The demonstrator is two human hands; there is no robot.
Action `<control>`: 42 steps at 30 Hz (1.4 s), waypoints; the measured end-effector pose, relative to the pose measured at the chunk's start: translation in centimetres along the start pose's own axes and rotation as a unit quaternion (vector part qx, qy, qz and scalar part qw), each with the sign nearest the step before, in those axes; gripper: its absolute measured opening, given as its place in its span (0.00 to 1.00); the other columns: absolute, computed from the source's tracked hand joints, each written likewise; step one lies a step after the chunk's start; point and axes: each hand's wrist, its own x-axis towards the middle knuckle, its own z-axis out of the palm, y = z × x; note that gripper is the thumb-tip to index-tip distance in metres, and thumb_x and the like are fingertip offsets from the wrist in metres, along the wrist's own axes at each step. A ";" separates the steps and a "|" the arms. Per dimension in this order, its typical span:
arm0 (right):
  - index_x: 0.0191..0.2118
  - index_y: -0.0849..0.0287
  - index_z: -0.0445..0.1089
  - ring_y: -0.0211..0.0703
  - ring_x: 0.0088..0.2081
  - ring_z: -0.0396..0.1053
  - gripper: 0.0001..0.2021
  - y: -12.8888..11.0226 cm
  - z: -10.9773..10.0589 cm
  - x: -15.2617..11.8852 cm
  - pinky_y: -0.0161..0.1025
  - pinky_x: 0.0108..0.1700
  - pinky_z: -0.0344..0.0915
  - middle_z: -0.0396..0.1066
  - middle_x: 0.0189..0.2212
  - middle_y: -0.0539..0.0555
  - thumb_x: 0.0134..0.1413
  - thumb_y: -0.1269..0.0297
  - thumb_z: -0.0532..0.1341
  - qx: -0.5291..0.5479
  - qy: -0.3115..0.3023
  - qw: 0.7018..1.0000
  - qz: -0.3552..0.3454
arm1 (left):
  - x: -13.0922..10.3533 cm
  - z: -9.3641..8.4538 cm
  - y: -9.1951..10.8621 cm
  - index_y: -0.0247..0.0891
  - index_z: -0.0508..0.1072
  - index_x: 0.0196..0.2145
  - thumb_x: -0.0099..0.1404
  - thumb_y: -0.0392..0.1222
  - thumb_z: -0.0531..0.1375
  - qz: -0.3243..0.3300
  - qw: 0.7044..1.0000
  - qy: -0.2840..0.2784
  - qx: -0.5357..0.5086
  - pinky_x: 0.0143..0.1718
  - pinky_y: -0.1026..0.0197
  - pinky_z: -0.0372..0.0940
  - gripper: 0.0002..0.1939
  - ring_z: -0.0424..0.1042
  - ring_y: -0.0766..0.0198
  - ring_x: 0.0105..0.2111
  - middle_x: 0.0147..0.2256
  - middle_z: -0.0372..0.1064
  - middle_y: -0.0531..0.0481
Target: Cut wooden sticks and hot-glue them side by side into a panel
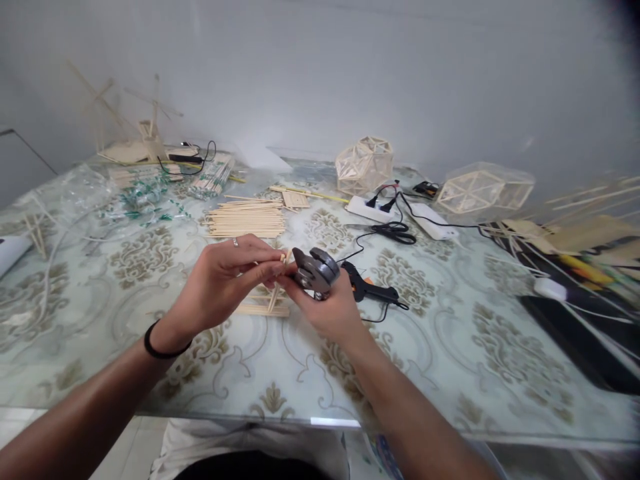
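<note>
Across the frame, the pale mint-white tabletop (310, 373) carries olive-brown floral medallions and thin tan scrollwork, while the wall (300, 80) above is plain bluish grey. Pale straw-yellow sticks (246, 219) lie left of centre, and green-and-white wrappers (145, 193) are at upper left. At centre right, a black glue gun (373, 290) shows a small orange part, below a white power strip (371, 209).

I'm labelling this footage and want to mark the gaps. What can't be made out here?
All in the head view:
Handles of the gray tool: hidden by the right hand.
Middle of the held sticks: behind the fingers.
White object: cut off, left edge.
Black slab: cut off, right edge.
</note>
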 end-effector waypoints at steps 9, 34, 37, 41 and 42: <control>0.31 0.55 0.74 0.41 0.28 0.70 0.07 -0.4 0.0 0.4 0.37 0.33 0.67 0.74 0.26 0.48 0.61 0.64 0.68 -0.003 -0.018 0.999 -0.032 | 0.9 -0.5 0.0 0.42 0.88 0.34 0.71 0.47 0.70 0.009 1.000 -0.026 0.015 0.32 0.67 0.75 0.10 0.80 0.63 0.33 0.31 0.84 0.48; 0.43 0.58 0.70 0.57 0.41 0.72 0.15 -3.3 -7.1 4.6 0.49 0.45 0.65 0.77 0.40 0.61 0.50 0.80 0.60 -0.400 -0.153 0.874 -0.230 | -0.9 0.2 -1.3 0.35 0.85 0.35 0.73 0.37 0.63 0.057 0.990 -0.038 0.126 0.30 0.67 0.67 0.10 0.76 0.67 0.27 0.31 0.83 0.50; 0.41 0.57 0.70 0.56 0.40 0.71 0.14 -3.6 -7.0 4.8 0.47 0.44 0.64 0.76 0.39 0.60 0.49 0.79 0.60 -0.421 -0.153 0.859 -0.249 | -0.9 0.2 -1.6 0.36 0.84 0.32 0.72 0.39 0.63 0.065 0.988 -0.041 0.137 0.30 0.67 0.68 0.12 0.77 0.65 0.27 0.30 0.83 0.49; 0.40 0.57 0.69 0.55 0.40 0.70 0.14 -3.8 -6.9 5.1 0.46 0.43 0.62 0.76 0.38 0.59 0.48 0.80 0.60 -0.439 -0.146 0.846 -0.265 | -0.9 0.1 -1.6 0.36 0.84 0.32 0.73 0.40 0.63 0.075 0.986 -0.041 0.145 0.31 0.66 0.70 0.12 0.77 0.66 0.26 0.29 0.82 0.49; 0.40 0.57 0.69 0.55 0.39 0.70 0.14 -3.8 -7.0 5.2 0.46 0.43 0.61 0.76 0.38 0.59 0.48 0.80 0.60 -0.442 -0.143 0.844 -0.268 | -0.9 0.0 -1.5 0.36 0.84 0.32 0.73 0.40 0.63 0.076 0.986 -0.041 0.146 0.30 0.66 0.69 0.13 0.76 0.66 0.25 0.29 0.82 0.49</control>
